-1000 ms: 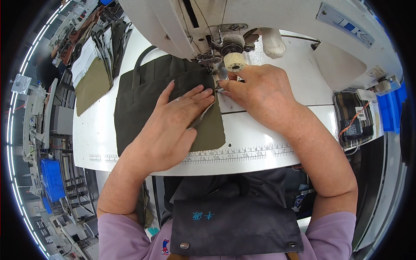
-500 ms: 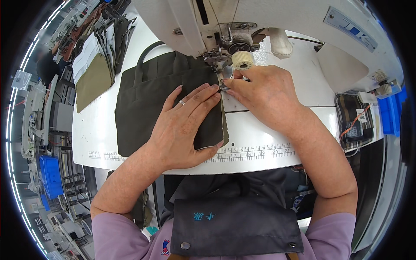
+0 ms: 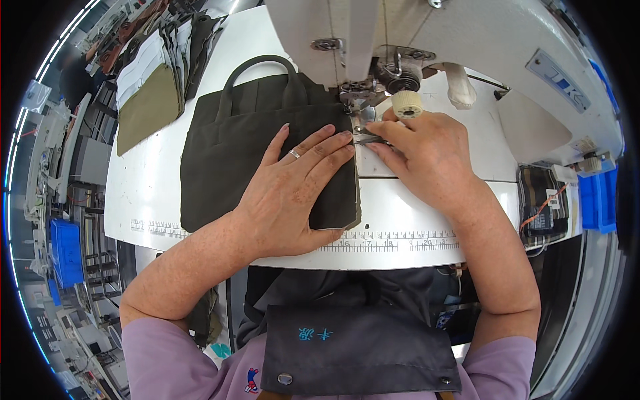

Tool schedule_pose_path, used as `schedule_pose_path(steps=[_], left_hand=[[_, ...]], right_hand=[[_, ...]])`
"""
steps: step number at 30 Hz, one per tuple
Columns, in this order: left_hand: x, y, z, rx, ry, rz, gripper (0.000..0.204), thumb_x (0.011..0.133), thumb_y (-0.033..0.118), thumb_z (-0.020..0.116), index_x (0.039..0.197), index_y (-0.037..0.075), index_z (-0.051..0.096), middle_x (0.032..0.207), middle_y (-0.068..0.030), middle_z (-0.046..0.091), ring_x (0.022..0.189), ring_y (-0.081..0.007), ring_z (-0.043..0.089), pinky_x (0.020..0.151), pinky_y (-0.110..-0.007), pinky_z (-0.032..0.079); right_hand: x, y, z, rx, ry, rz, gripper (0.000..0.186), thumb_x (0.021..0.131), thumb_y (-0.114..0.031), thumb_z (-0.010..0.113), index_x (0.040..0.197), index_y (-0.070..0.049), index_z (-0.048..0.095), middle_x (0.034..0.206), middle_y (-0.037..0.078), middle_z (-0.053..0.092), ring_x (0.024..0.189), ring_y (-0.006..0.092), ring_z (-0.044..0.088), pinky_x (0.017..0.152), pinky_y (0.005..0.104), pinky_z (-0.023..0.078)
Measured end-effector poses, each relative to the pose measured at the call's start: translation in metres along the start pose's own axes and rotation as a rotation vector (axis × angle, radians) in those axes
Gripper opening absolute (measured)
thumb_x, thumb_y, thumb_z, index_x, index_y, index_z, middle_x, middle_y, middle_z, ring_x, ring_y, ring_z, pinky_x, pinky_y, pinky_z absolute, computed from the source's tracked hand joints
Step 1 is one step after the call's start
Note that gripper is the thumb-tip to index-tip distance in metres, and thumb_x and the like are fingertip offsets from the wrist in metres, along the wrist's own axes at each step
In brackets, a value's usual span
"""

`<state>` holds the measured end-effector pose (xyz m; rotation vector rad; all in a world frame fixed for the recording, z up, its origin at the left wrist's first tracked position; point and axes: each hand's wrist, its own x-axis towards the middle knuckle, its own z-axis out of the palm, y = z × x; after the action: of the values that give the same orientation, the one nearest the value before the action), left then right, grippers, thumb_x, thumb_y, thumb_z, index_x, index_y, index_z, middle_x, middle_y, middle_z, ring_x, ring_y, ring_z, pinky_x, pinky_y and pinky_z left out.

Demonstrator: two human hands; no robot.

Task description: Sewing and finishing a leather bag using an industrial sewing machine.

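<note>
A dark green fabric bag piece [image 3: 227,167] with a looped handle [image 3: 257,61] lies flat, its right edge running up to the presser foot [image 3: 349,107] of the sewing machine [image 3: 400,40]. Spread flat over the right half of the cloth is my left hand [image 3: 287,183], a ring on one finger and the thumb at the lower edge. Just right of the needle area, my right hand [image 3: 430,150] pinches a small pointed metal tool [image 3: 371,140], its tip at the cloth's edge. My fingers hide most of the tool, so its exact kind cannot be told.
A cream dial [image 3: 407,105] sits above my right hand. Printed rulers [image 3: 360,241] run along the white table's front edge. Stacked olive and dark fabric pieces [image 3: 150,107] lie at the far left. A dark striped folded cloth bundle [image 3: 543,207] and a blue bin [image 3: 598,203] are at right.
The view has shifted a little, showing more of the bag's handle. The metal tool shows more clearly in my right hand. My left hand stays flat on the cloth.
</note>
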<state>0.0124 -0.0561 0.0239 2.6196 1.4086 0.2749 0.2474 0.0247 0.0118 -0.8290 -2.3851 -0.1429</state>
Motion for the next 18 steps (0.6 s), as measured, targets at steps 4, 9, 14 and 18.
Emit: schedule_pose_path(steps=[4,9,14,18], left_hand=[[0.000,0.000,-0.002,-0.038,-0.007,0.003,0.094,0.071,0.038,0.081,0.151,0.006,0.043,0.160,-0.0112,0.039,0.153,-0.0300,0.032,0.125,-0.059,0.014],[-0.001,-0.004,-0.002,-0.067,-0.012,-0.009,0.099,0.067,0.037,0.084,0.151,0.006,0.043,0.160,-0.0114,0.039,0.153,-0.0306,0.031,0.125,-0.060,0.014],[0.003,-0.015,0.003,-0.057,0.023,0.032,0.097,0.067,0.036,0.083,0.151,0.006,0.044,0.159,-0.0126,0.039,0.153,-0.0314,0.032,0.125,-0.062,0.015],[0.009,-0.025,0.005,-0.046,0.033,0.043,0.094,0.070,0.035,0.081,0.151,0.006,0.045,0.159,-0.0131,0.039,0.153,-0.0315,0.032,0.125,-0.062,0.015]], right_hand=[[0.000,-0.002,-0.006,0.111,-0.054,0.066,0.029,0.077,-0.019,0.078,0.106,-0.014,0.076,0.094,0.003,0.066,0.073,0.0245,0.068,0.064,0.0393,0.054],[0.001,-0.005,-0.004,0.153,-0.275,0.065,0.040,0.075,-0.015,0.076,0.115,-0.017,0.075,0.096,0.004,0.066,0.074,0.0268,0.068,0.066,0.0416,0.054],[0.001,-0.005,0.000,0.166,-0.264,0.134,0.047,0.075,-0.017,0.076,0.122,-0.019,0.074,0.088,0.008,0.069,0.074,0.0280,0.068,0.066,0.0429,0.054],[0.006,-0.009,-0.002,0.076,-0.299,0.132,0.050,0.075,-0.016,0.076,0.124,-0.019,0.073,0.085,0.010,0.069,0.074,0.0297,0.069,0.065,0.0434,0.054]])
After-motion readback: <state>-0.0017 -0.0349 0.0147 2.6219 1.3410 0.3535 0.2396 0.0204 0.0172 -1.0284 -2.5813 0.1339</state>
